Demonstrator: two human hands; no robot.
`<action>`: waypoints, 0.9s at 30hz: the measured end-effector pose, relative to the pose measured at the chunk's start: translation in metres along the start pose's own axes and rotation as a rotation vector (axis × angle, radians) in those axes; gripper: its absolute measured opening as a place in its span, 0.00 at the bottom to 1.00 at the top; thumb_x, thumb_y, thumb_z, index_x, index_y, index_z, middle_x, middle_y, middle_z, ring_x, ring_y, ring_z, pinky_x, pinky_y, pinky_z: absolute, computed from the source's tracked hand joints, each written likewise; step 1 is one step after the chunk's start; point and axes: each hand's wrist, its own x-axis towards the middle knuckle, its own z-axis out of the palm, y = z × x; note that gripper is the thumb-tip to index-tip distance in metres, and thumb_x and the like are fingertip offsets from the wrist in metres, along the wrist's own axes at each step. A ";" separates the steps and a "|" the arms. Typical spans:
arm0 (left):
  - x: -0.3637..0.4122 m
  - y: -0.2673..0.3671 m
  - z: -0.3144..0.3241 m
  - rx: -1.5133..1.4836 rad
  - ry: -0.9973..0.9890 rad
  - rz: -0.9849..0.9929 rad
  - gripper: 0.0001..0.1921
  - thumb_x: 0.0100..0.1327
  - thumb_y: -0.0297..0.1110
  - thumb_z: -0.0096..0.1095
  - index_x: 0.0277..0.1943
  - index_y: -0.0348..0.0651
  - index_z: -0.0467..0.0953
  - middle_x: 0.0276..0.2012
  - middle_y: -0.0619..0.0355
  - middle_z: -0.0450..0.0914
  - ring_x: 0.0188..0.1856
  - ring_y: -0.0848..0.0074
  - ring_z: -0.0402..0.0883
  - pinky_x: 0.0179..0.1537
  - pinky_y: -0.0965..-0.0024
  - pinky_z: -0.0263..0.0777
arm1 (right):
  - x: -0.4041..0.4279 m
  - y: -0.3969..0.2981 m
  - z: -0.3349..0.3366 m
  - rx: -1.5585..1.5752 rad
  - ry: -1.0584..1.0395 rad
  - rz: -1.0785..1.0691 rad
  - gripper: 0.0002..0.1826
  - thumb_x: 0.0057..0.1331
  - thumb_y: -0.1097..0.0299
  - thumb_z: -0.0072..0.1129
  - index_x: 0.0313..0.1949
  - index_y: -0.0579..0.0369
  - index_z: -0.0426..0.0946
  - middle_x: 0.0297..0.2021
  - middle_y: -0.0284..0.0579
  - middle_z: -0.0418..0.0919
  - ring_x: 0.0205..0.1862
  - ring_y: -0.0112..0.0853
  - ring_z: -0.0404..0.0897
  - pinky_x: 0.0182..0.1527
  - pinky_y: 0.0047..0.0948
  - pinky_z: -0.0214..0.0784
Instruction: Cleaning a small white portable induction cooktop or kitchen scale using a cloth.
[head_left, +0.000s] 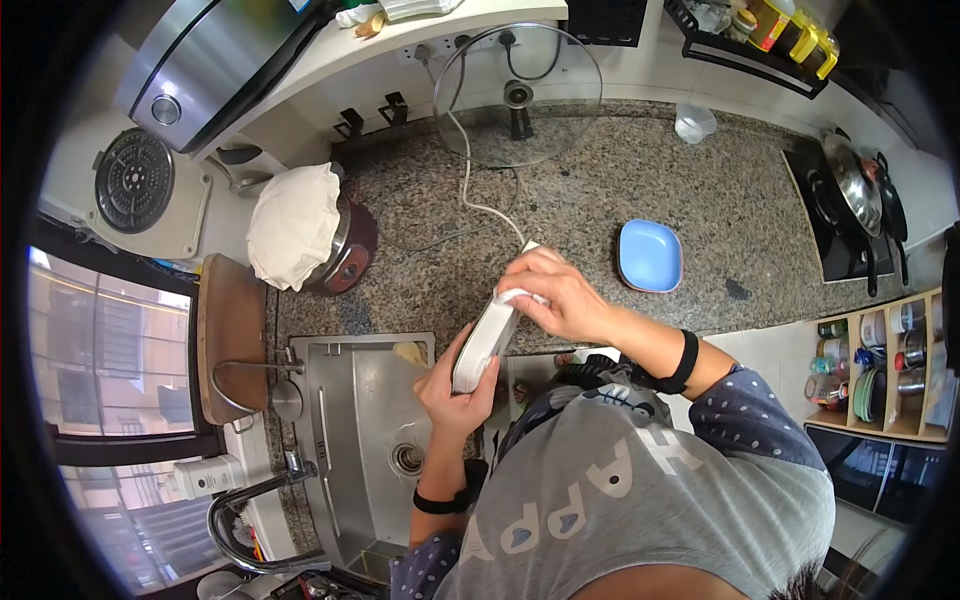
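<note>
My left hand (459, 396) grips the near end of a long white corded device (484, 341), which looks like a power strip. The device is tilted above the counter's front edge, beside the sink. My right hand (559, 294) is on its far part, pinching a small folded white piece (517, 295) that looks like a tissue or cloth. The fingers hide part of the device. From its far end a white cord (469, 196) runs over the counter towards the wall sockets (424, 52). A blue square dish (650, 256) sits to the right of my right hand.
A steel sink (360, 450) with a faucet (255, 517) lies at the left. Behind it stands a dark red electric cooker (352, 251) topped by a cream cloth (295, 225). A large glass lid (551, 97) leans at the wall. Pans (855, 191) rest on the cooktop (810, 225).
</note>
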 end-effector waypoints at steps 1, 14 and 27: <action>0.001 -0.001 0.000 0.023 0.015 0.047 0.23 0.53 0.27 0.75 0.53 0.28 0.81 0.38 0.44 0.88 0.36 0.69 0.90 0.39 0.71 0.80 | 0.000 -0.009 0.004 0.000 -0.003 -0.003 0.10 0.65 0.69 0.62 0.43 0.57 0.83 0.42 0.45 0.80 0.48 0.42 0.77 0.55 0.41 0.66; -0.008 -0.007 -0.002 -0.036 0.086 -0.056 0.24 0.54 0.27 0.75 0.53 0.26 0.80 0.37 0.45 0.88 0.37 0.69 0.89 0.41 0.70 0.80 | 0.005 0.018 0.003 0.032 0.056 0.009 0.09 0.62 0.72 0.65 0.43 0.53 0.85 0.42 0.44 0.80 0.47 0.40 0.78 0.50 0.39 0.71; -0.004 0.000 -0.014 0.029 -0.009 0.004 0.24 0.53 0.26 0.75 0.53 0.26 0.81 0.35 0.46 0.88 0.35 0.72 0.88 0.40 0.72 0.79 | 0.010 0.016 -0.017 -0.020 -0.077 -0.279 0.13 0.60 0.75 0.66 0.46 0.53 0.83 0.42 0.40 0.83 0.46 0.39 0.80 0.50 0.38 0.75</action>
